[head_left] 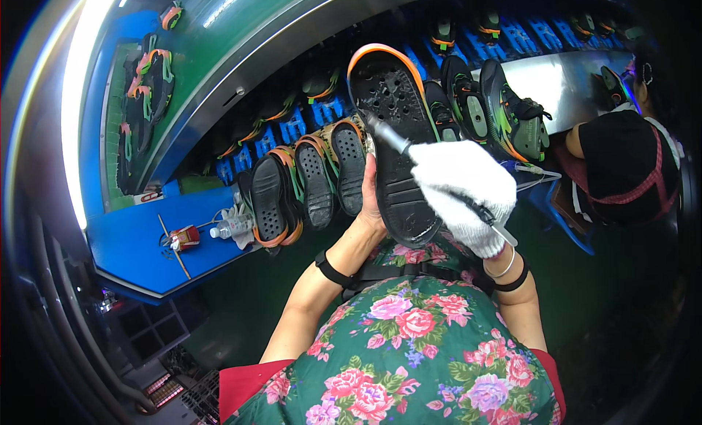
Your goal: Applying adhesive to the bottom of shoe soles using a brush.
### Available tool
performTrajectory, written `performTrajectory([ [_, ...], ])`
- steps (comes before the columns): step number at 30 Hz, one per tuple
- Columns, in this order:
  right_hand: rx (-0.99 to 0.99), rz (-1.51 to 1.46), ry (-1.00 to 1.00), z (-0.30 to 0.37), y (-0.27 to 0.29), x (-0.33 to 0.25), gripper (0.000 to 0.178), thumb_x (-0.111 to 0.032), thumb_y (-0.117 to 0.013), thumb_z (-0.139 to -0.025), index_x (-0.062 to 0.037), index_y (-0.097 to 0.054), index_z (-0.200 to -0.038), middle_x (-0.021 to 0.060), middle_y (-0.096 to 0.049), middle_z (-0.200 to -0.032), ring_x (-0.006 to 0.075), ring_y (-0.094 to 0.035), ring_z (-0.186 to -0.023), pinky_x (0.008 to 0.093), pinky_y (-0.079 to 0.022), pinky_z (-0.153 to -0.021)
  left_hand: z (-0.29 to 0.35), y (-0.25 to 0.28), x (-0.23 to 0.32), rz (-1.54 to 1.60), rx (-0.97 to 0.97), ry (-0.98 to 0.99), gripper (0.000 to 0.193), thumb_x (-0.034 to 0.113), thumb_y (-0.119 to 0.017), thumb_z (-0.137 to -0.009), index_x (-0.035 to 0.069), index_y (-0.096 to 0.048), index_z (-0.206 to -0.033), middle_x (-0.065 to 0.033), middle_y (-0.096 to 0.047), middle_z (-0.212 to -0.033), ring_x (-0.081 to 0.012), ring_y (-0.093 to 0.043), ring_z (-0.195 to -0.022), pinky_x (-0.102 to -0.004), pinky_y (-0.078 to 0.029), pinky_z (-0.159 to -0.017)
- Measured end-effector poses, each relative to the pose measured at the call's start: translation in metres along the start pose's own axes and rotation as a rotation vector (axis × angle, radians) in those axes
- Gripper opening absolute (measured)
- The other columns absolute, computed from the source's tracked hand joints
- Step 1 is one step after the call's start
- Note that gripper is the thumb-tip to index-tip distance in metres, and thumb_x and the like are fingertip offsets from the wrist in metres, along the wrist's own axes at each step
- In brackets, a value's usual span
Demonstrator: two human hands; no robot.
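Note:
A black shoe sole (401,176) with rows of small holes at its upper part and an orange and white rim stands upright before me. My left hand (371,198), bare, grips it along its left edge, with several fingers hidden behind it. Wearing a white knit glove, my right hand (464,191) is closed round a brush (391,135) with a grey metal neck. The brush's dark tip lies at the sole's inner left edge. Whether it touches is hard to tell. Part of the brush handle shows below the gloved fingers.
More soles (314,180) stand just left of my left hand. Black and green shoes (504,107) sit to the right, before blue racks (519,41). A blue table (139,238) at left bears a plastic bottle (234,226). A person (625,165) works at far right.

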State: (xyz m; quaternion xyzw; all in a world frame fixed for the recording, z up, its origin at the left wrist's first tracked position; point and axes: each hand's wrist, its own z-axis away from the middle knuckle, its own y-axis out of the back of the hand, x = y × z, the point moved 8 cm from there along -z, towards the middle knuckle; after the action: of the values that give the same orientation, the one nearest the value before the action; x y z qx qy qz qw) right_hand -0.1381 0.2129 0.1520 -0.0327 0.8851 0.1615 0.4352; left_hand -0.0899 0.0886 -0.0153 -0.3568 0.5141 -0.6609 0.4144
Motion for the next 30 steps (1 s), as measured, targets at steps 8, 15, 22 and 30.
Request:
performTrajectory([
  [8, -0.183, -0.123, -0.027, 0.026, -0.025, 0.019, 0.036, -0.005, -0.073, -0.086, -0.0042, -0.073, -0.122, 0.0138, -0.071, -0.125, 0.0304, -0.066, -0.12, 0.0422, -0.049, -0.106, -0.018, -0.021, 0.004, -0.054, 0.071, -0.005, 0.108, 0.087, -0.043, -0.087, 0.007, -0.034, -0.158, -0.0181, -0.044, -0.156, -0.0463, -0.046, -0.14, -0.0652, -0.04, -0.113],
  [15, -0.15, -0.019, -0.008, 0.012, -0.028, -0.002, 0.034, 0.003, -0.073, -0.08, -0.0062, -0.077, -0.112, 0.0157, -0.075, -0.117, 0.0325, -0.07, -0.11, 0.0412, -0.054, -0.098, -0.03, -0.039, 0.02, -0.031, -0.099, -0.095, 0.111, 0.091, -0.035, -0.086, 0.006, -0.034, -0.158, -0.0177, -0.048, -0.154, -0.0414, -0.045, -0.142, -0.0635, -0.04, -0.115],
  [22, -0.069, -0.086, 0.022, 0.016, -0.019, 0.008, 0.032, 0.002, -0.077, -0.078, -0.0038, -0.078, -0.11, 0.0123, -0.077, -0.111, 0.0311, -0.073, -0.101, 0.0393, -0.057, -0.091, -0.032, -0.052, 0.027, 0.082, -0.109, -0.17, 0.108, 0.088, -0.043, -0.086, 0.006, -0.035, -0.157, -0.0236, -0.052, -0.148, -0.0406, -0.052, -0.136, -0.0652, -0.045, -0.108],
  [30, -0.189, -0.242, 0.058, 0.023, -0.038, -0.003, 0.025, -0.001, -0.077, -0.078, -0.0073, -0.078, -0.102, 0.0124, -0.077, -0.105, 0.0293, -0.075, -0.094, 0.0381, -0.059, -0.082, -0.035, -0.052, 0.037, 0.081, -0.081, -0.227, 0.103, 0.085, -0.046, -0.087, 0.008, -0.038, -0.156, -0.0173, -0.054, -0.146, -0.0399, -0.055, -0.133, -0.0652, -0.048, -0.105],
])
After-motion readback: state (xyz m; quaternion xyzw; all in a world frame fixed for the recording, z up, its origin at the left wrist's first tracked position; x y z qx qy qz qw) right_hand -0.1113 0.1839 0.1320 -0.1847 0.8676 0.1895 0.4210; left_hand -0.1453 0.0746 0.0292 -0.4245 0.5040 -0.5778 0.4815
